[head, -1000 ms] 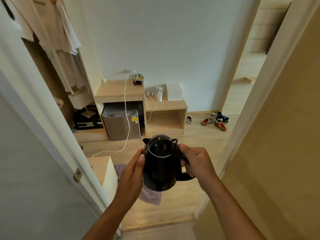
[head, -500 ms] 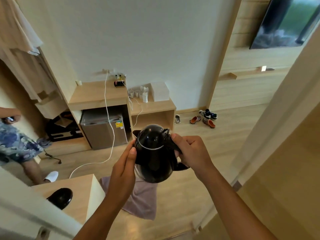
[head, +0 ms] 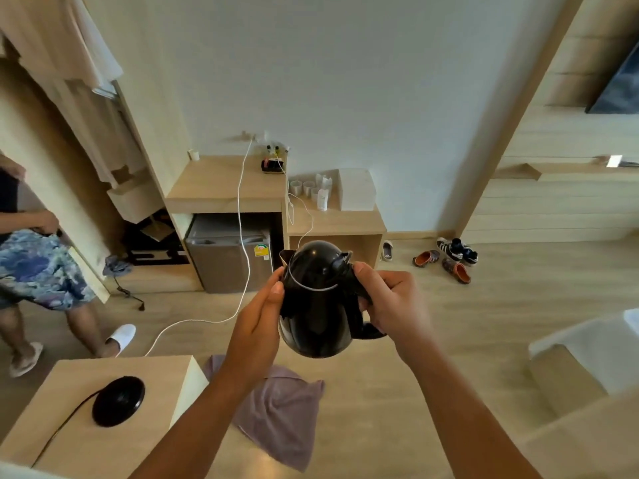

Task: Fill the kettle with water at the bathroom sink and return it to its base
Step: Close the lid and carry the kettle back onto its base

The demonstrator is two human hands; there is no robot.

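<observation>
A black kettle [head: 316, 302] with its lid down hangs upright in front of me at mid-frame. My right hand [head: 392, 304] grips its handle on the right side. My left hand [head: 259, 323] presses flat against its left wall. The round black kettle base [head: 118, 401], with its black cord, lies on a low wooden table [head: 69, 440] at the lower left, well below and left of the kettle.
A purple cloth [head: 280, 409] lies on the wooden floor beside the table. A person [head: 38, 271] in patterned shorts stands at the left. A white cable [head: 242, 243] trails across the floor from the wooden counter [head: 221, 184] over a small fridge [head: 230, 254]. Shoes [head: 447, 259] lie at the far right wall.
I have come through the doorway into the room with the kettle held the same way. The table with the base and the person at the left have come into view.
</observation>
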